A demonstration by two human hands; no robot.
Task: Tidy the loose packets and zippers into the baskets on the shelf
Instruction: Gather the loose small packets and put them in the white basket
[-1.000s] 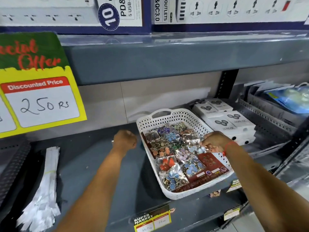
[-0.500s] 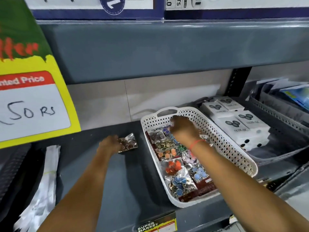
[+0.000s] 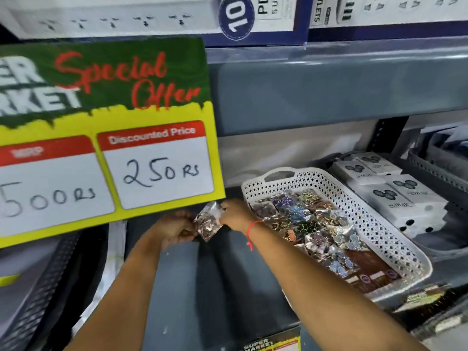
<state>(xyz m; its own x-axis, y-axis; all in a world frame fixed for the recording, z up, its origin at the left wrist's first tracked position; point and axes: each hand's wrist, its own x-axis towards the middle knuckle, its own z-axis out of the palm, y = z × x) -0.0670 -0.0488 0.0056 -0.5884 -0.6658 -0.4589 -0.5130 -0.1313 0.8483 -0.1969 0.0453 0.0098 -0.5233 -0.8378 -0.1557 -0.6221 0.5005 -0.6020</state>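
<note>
Both hands have come together since half a second ago: then the left hand [image 3: 177, 228] lay on a clear packet [image 3: 209, 222] flat on the shelf [image 3: 220, 287] and the right hand [image 3: 234, 215] was reaching into the white basket [image 3: 395, 245]; now the packet is lifted off the shelf and held between the two hands, just left of the basket's near corner. Left fingers are curled around the packet's lower left edge, while the right thumb and fingers pinch its upper right edge, so both hands are closed on it. It is a small transparent bag of brownish, coin-like pieces, tilted up on one corner. A red thread [image 3: 252, 230] circles the right wrist. Inside the basket lie many similar packets [image 3: 311, 221] of coloured round pieces, packed in rows, with a dark red card at the near end. Behind the basket, to the right, white boxes [image 3: 391, 188] are stacked on the shelf. Hanging from the shelf above, a yellow and green price sign [image 3: 106, 138] reads 500 Rs and 250 Rs, its lower edge just above the hands.
</note>
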